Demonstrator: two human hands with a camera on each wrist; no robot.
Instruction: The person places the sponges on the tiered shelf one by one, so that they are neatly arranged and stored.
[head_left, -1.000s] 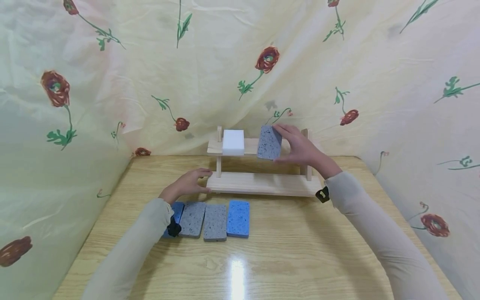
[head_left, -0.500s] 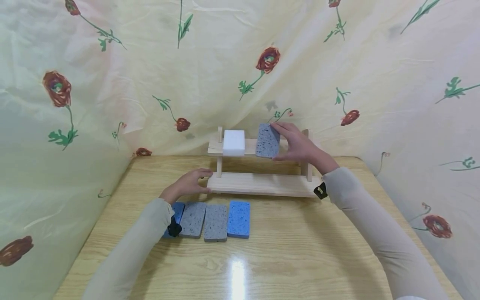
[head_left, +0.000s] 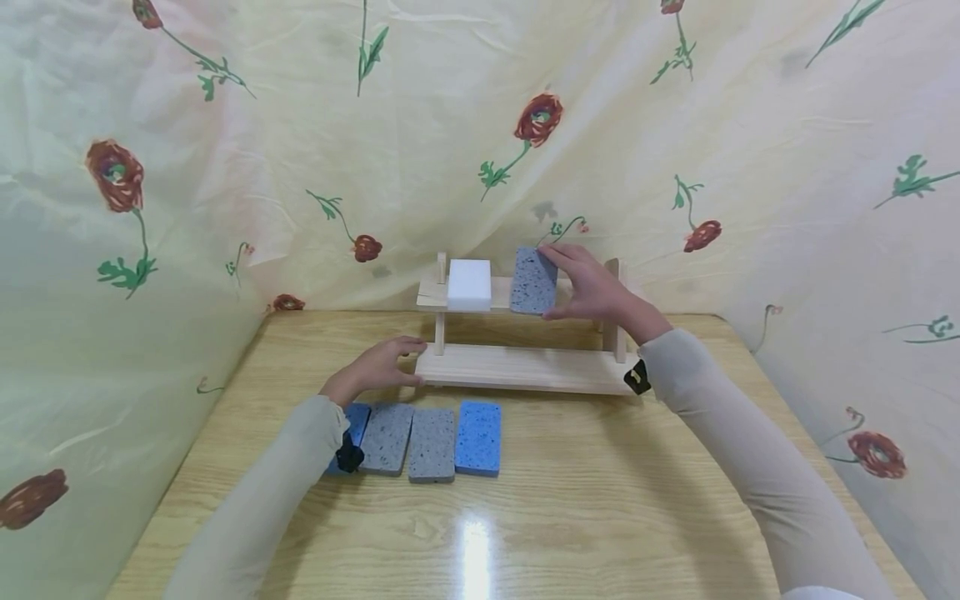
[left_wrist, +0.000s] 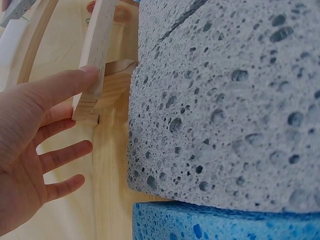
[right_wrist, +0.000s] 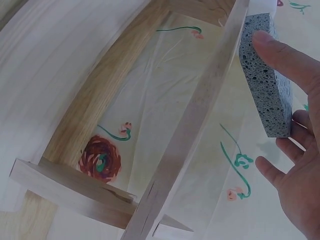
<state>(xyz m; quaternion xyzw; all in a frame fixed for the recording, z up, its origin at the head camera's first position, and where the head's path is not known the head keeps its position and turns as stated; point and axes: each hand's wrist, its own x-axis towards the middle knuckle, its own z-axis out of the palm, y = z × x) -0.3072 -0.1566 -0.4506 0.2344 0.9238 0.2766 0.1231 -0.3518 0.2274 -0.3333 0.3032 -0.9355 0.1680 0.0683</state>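
Note:
My right hand (head_left: 596, 287) pinches a grey speckled sponge (head_left: 533, 281), standing upright at the upper board of a small two-tier wooden shelf (head_left: 525, 367). In the right wrist view the thumb lies on one face of this grey sponge (right_wrist: 262, 75), with fingers behind it. A white sponge block (head_left: 469, 285) sits on the upper board to its left. My left hand (head_left: 377, 365) holds the left end of the lower board; in the left wrist view its thumb (left_wrist: 75, 82) lies on the board, an index finger passes behind, and the other fingers spread away.
In front of the shelf, two grey sponges (head_left: 431, 446) and a blue sponge (head_left: 477, 438) lie in a row on the wooden table (head_left: 600, 517). Another blue sponge (head_left: 357, 421) is partly hidden under the left wrist. A flowered cloth (head_left: 450, 150) hangs behind.
My right hand has shifted slightly left and up with the grey sponge, toward the white block. The left hand stays at the shelf's end.

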